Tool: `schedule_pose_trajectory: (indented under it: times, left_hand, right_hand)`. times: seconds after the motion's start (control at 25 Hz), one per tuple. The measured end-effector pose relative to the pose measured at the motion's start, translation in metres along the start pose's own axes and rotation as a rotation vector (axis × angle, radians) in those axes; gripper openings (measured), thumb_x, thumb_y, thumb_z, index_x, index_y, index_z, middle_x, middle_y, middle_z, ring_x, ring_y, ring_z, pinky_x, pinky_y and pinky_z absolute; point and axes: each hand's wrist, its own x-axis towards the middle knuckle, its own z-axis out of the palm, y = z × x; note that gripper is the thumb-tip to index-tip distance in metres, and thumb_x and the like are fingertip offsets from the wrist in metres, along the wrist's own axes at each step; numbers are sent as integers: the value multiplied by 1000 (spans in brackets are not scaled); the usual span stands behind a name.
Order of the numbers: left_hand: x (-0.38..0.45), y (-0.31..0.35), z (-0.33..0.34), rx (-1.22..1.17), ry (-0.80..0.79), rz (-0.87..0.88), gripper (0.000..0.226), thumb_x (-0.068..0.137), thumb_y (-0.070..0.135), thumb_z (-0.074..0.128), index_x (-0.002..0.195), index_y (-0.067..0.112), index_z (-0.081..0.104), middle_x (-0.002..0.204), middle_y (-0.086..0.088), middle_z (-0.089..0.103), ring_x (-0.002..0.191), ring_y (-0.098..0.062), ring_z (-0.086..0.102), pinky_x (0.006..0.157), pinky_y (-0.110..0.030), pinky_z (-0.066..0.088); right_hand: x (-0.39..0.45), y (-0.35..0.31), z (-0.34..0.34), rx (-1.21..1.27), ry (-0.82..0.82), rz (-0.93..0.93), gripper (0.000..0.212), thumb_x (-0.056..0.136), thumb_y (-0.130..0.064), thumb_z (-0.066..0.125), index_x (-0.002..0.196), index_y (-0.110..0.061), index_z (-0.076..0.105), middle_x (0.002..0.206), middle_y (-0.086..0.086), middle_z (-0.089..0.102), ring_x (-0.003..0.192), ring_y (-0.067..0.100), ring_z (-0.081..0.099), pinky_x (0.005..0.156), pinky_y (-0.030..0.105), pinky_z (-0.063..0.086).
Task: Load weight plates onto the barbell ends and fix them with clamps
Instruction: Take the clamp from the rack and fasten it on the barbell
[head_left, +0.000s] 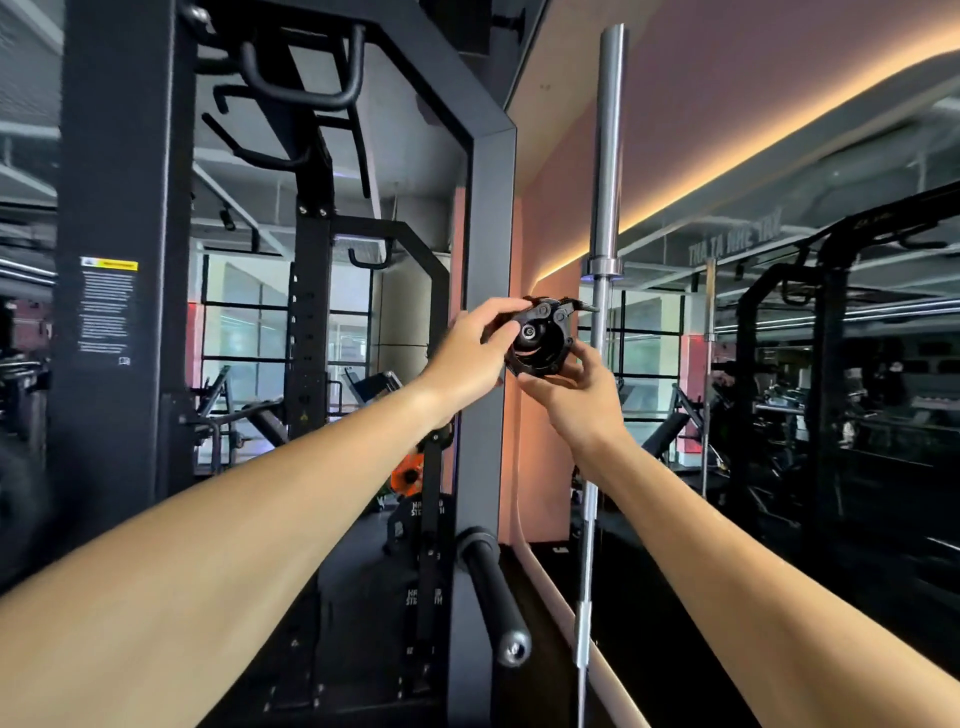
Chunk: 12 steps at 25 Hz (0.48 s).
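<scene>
Black clamp (540, 338) at arm's length, level with the rack post (483, 312), ring face toward the camera, lever arm sticking out to the upper right. Gripped from both sides: left hand (470, 358) curled over the top left edge, thumb on the ring's face; right hand (576, 395) cupping the lower right rim, fingertips (563, 371) against the underside. Both forearms bare, stretched forward. Whether seated on a peg or simply held, cannot tell. Just behind the clamp, upright silver bar (602, 208) against the pink wall, sleeve at the top. Lower down, black bar end (493, 597) jutting out beside the post, bare of plates. Orange plate (408, 475) partly hidden behind the left forearm. Mirror (831, 364) on the right.
</scene>
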Motion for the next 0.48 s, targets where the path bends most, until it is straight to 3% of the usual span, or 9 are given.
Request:
schedule_pose_trajectory:
  times: [0.08, 0.16, 0.24, 0.32, 0.4, 0.48]
  left_hand:
    - [-25, 13, -5, 4, 34, 15, 31, 106, 20, 42, 127, 34, 61, 126, -6, 51, 123, -25, 57, 98, -52, 55]
    - [-47, 22, -17, -28, 54, -6, 31, 107, 16, 39, 126, 29, 61, 125, -9, 57, 119, -28, 60, 95, -55, 56]
    - [-73, 27, -40, 14, 76, -28, 32, 107, 16, 38, 125, 29, 61, 113, -8, 62, 111, -27, 63, 91, -54, 58]
    - [-100, 33, -70, 82, 98, -54, 31, 108, 18, 38, 124, 32, 61, 102, -5, 61, 94, -21, 62, 87, -49, 60]
    - [-124, 37, -102, 178, 80, -96, 32, 109, 19, 37, 126, 34, 60, 118, -8, 61, 88, -9, 59, 85, -35, 57]
    - [-147, 41, -133, 222, 70, -146, 34, 109, 18, 35, 131, 27, 59, 130, -1, 57, 103, -8, 59, 91, -38, 57]
  right_hand:
    - [-30, -14, 2, -2, -3, 2, 63, 83, -10, 82, 136, -22, 50, 117, -4, 71, 100, 7, 71, 95, 31, 55]
    - [-54, -26, 10, -33, -38, -28, 73, 80, -12, 85, 140, -26, 44, 114, -11, 67, 93, -2, 70, 86, 18, 56]
    - [-74, -40, 25, -94, -90, -80, 87, 74, -15, 89, 143, -32, 38, 116, -18, 62, 100, -3, 67, 87, 13, 53]
    - [-90, -50, 45, -126, -166, -116, 93, 68, -17, 94, 140, -37, 39, 119, -21, 58, 109, -4, 62, 94, 17, 49]
    - [-104, -58, 71, -122, -264, -123, 100, 61, -18, 96, 139, -42, 38, 119, -20, 57, 98, -13, 61, 83, 8, 46]
    - [-116, -60, 96, -102, -347, -106, 106, 57, -19, 98, 140, -43, 36, 119, -6, 61, 96, 0, 67, 82, 15, 51]
